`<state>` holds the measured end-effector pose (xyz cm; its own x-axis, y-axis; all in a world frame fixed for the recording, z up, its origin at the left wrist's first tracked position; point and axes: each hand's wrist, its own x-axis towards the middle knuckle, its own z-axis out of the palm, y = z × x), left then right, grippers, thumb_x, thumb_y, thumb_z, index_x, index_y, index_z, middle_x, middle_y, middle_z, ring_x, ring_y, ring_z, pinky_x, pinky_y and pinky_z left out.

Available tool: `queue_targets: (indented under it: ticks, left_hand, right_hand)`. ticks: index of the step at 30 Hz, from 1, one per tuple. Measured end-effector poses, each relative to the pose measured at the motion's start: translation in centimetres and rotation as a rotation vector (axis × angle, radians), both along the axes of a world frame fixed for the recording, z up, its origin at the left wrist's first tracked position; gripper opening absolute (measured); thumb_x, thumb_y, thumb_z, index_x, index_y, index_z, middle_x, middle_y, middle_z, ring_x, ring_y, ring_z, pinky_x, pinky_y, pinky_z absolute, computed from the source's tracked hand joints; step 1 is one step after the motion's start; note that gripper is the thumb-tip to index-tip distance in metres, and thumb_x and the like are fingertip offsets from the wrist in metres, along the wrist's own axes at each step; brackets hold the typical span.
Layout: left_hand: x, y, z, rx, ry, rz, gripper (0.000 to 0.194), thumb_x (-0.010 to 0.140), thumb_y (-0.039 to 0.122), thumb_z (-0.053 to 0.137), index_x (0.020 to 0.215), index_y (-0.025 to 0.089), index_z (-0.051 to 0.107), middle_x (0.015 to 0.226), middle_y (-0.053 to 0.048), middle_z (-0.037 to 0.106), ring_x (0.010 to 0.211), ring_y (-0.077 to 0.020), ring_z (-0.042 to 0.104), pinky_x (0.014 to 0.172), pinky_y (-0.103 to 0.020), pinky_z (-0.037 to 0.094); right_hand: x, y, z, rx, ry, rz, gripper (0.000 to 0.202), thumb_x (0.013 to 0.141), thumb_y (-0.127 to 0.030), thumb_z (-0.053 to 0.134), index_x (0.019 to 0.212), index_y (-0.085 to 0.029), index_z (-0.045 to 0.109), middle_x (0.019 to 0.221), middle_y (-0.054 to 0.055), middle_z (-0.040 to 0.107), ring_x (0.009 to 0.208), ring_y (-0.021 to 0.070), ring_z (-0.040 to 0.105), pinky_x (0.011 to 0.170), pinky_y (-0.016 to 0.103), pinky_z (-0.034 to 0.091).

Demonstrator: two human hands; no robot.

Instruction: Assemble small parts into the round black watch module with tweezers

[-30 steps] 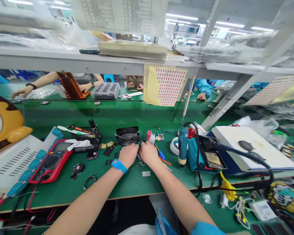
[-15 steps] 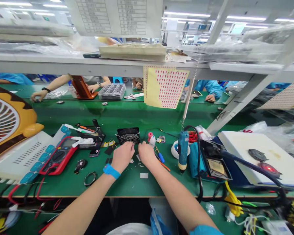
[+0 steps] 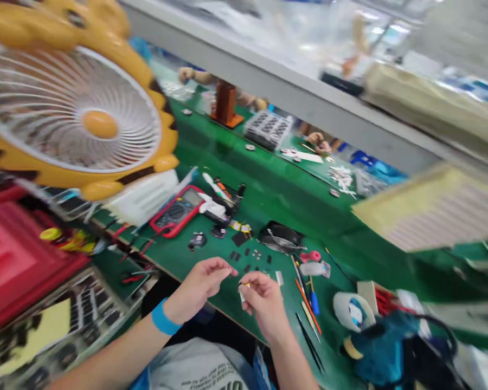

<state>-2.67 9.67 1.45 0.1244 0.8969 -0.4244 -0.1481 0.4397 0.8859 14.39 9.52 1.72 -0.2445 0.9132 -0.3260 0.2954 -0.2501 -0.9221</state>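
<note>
My left hand (image 3: pixel 201 284), with a blue band at its wrist, is raised near the table's front edge. Its thumb and forefinger are pinched together; what may be between them is too small to make out. Just beside it, my right hand (image 3: pixel 264 300) grips a small white part with a yellow edge (image 3: pixel 243 294) between thumb and fingers. Small black pads (image 3: pixel 236 255) lie on the green table beyond the hands. A black fan with a wire guard (image 3: pixel 282 238) stands behind them.
A tiger-shaped fan (image 3: pixel 100 124) and red multimeter (image 3: pixel 177 211) are on the left. Tweezers (image 3: pixel 310 341) and a blue-handled screwdriver (image 3: pixel 314 303) lie right. A teal electric screwdriver (image 3: pixel 374 341) is blurred. Co-workers' hands (image 3: pixel 317 142) show beyond the grey shelf (image 3: pixel 268 81).
My view has swung left and tilted. Both hands have drawn back from the black fan towards my body, and a small white part with a yellow edge now shows in my right hand.
</note>
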Motion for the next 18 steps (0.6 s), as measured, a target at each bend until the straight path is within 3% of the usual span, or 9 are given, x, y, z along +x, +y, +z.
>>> queue_targets:
  ticks: [2,5,8,10,14,18]
  left_hand:
    - [-2.9,-1.7,1.9,-0.06,-0.042,0.144,0.039,0.06,0.054,0.067,0.071,0.017,0.061,0.057,0.004,0.059,0.035,-0.0011,0.029,0.033,-0.016,0.021]
    - [-6.8,-4.9,6.3,-0.139,-0.048,0.438,0.034,0.054,0.046,0.071,0.064,0.015,0.062,0.054,0.003,0.06,0.044,-0.0044,0.044,0.042,-0.016,0.033]
    - [-9.7,-9.1,11.3,-0.23,-0.038,0.755,0.031,0.053,0.043,0.071,0.063,0.015,0.061,0.055,0.003,0.061,0.05,-0.0062,0.05,0.048,-0.016,0.038]
    - [-11.1,-12.7,14.1,-0.288,-0.038,0.954,0.031,0.053,0.042,0.069,0.066,0.016,0.06,0.055,0.003,0.062,0.046,-0.005,0.047,0.045,-0.016,0.035]
    - [-12.5,-22.6,17.2,-0.361,-0.056,1.341,0.034,0.053,0.045,0.068,0.069,0.017,0.058,0.054,0.006,0.06,0.033,-0.001,0.032,0.034,-0.015,0.024]
    - [-12.4,-33.7,18.0,-0.371,-0.088,1.681,0.042,0.05,0.053,0.071,0.066,0.017,0.057,0.053,0.008,0.056,0.032,0.0008,0.026,0.033,-0.015,0.019]
  right_hand:
    - [-4.1,0.1,2.2,-0.102,0.041,0.034,0.022,0.067,-0.046,0.056,0.075,-0.026,0.058,0.049,-0.005,0.052,0.034,0.0119,0.051,0.031,0.02,0.039]
    - [-10.1,0.1,7.2,-0.223,0.038,0.172,0.024,0.062,-0.044,0.062,0.073,-0.022,0.061,0.048,-0.005,0.051,0.035,0.0093,0.049,0.034,0.018,0.038]
    - [-15.2,-0.8,12.3,-0.325,0.008,0.395,0.028,0.059,-0.042,0.066,0.073,-0.018,0.063,0.05,-0.005,0.051,0.037,0.0077,0.048,0.035,0.017,0.039]
    - [-17.9,-1.8,14.8,-0.383,-0.01,0.589,0.03,0.059,-0.042,0.066,0.074,-0.016,0.063,0.048,-0.005,0.05,0.035,0.0081,0.049,0.033,0.017,0.038]
    - [-23.8,-5.6,16.0,-0.407,-0.017,1.035,0.027,0.06,-0.038,0.065,0.072,-0.014,0.062,0.042,-0.005,0.05,0.031,0.0088,0.046,0.03,0.016,0.034]
    - [-30.3,-14.5,15.9,-0.307,-0.004,1.444,0.023,0.066,-0.035,0.062,0.075,-0.014,0.063,0.041,-0.005,0.051,0.03,0.0081,0.044,0.031,0.017,0.034]
